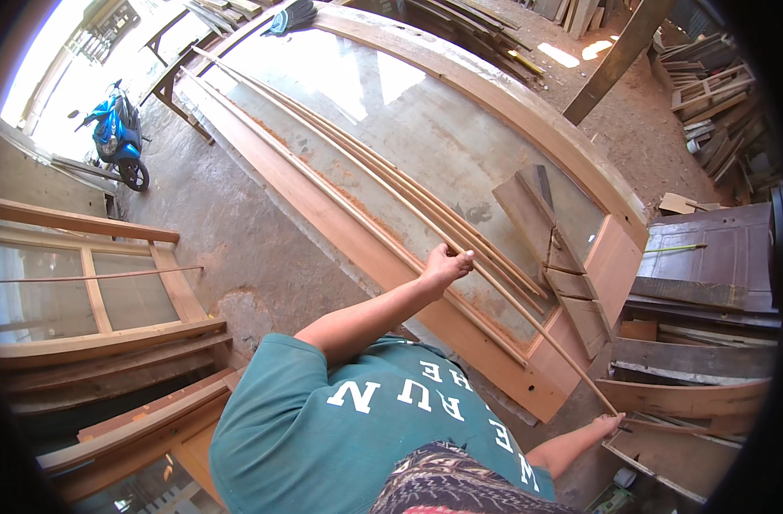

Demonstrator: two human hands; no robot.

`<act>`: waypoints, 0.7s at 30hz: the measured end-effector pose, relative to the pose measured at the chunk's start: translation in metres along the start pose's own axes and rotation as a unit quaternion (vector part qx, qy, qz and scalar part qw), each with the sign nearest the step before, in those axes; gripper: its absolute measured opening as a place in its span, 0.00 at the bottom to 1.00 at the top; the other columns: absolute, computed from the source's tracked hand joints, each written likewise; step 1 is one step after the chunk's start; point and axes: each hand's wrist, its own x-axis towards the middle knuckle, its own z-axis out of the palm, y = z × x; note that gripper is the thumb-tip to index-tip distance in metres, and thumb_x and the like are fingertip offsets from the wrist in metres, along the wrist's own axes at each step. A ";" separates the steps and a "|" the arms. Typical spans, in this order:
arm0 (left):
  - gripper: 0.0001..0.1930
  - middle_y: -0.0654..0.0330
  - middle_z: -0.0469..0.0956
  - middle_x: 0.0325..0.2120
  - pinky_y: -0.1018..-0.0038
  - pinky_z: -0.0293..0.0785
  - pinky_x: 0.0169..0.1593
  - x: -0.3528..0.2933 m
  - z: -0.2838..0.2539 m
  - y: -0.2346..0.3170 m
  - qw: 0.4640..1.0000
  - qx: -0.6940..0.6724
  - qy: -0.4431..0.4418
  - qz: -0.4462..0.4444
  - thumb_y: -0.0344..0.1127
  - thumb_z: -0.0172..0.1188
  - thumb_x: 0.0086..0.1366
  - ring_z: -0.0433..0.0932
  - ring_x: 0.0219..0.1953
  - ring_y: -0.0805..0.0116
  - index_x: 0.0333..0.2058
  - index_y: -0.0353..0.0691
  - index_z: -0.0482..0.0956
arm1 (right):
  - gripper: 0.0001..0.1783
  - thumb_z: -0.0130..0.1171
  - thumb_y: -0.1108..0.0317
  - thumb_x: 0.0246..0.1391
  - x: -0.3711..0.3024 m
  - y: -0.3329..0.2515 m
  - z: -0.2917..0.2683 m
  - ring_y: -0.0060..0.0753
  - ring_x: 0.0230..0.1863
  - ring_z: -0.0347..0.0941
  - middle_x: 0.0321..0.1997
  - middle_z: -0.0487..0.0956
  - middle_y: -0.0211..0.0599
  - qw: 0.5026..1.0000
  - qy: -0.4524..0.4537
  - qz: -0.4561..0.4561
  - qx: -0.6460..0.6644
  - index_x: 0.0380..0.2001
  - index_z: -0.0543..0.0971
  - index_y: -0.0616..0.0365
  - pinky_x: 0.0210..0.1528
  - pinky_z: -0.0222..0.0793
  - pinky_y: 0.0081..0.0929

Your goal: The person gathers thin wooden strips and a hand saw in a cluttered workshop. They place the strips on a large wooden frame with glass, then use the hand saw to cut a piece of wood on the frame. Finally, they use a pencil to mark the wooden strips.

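A long thin wooden strip (520, 303) runs slantwise over a large wood-framed glass panel (571, 195). My left hand (449, 267) is closed on the strip around its middle part, above the near side of the frame. At the strip's right end, past the frame's corner, my right hand (609, 424) is closed on it. Several similar strips (426, 204) lie beside it on the glass. Another strip (323, 199) lies along the inner edge of the near frame rail (288, 195). Brown sawdust is scattered next to that rail.
Weathered boards (537, 224) rest on the panel's right end. A dark bundle (293, 17) sits at its far left end. Glazed wooden frames (121, 291) stand at left, with a blue scooter (117, 137) beyond. Stacked panels (708, 257) and boards fill the right side; a slanted post (618, 64) stands behind.
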 end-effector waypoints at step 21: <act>0.19 0.53 0.83 0.42 0.71 0.87 0.46 0.116 -0.215 0.113 0.969 -0.011 0.229 0.089 0.22 0.69 0.69 0.86 0.46 0.61 0.55 0.32 0.74 | 0.17 0.77 0.59 0.61 -0.226 0.041 0.014 0.27 0.41 0.78 0.37 0.84 0.31 0.869 -0.365 -0.191 -0.276 0.39 0.85 0.62 0.47 0.75 0.32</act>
